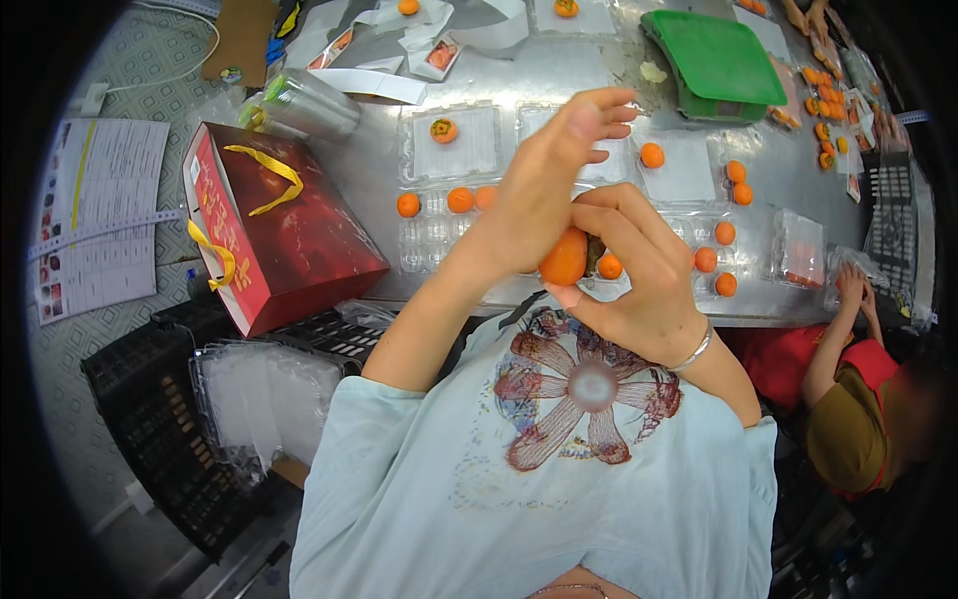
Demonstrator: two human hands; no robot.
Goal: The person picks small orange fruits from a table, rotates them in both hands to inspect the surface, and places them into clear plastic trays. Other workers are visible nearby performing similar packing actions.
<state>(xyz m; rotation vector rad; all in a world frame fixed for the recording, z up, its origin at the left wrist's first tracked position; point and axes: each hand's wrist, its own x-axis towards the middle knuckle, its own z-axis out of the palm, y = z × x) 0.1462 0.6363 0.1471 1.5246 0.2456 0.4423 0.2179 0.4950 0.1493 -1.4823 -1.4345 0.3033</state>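
In front of my shirt my right hand (644, 277) grips an orange persimmon (565, 258) between thumb and fingers, its dried calyx turned to the right. My left hand (554, 165) is raised over the fruit with its fingers stretched out to the right and slightly apart. The heel of that hand is close against the persimmon; whether it touches cannot be told. Under my hands lies a clear plastic tray of round cells (426, 232), partly hidden, with several persimmons in it. Beyond it are lined clear clamshell boxes (456, 157), one holding a persimmon (443, 131).
A red gift bag (299, 217) with yellow handles stands on the left, before clear plastic cups (310, 101). At the back right is a green plastic container (715, 60). A black crate (172, 419) holds stacked clear boxes (262, 397). A co-worker's hands (853, 288) handle packaging at right.
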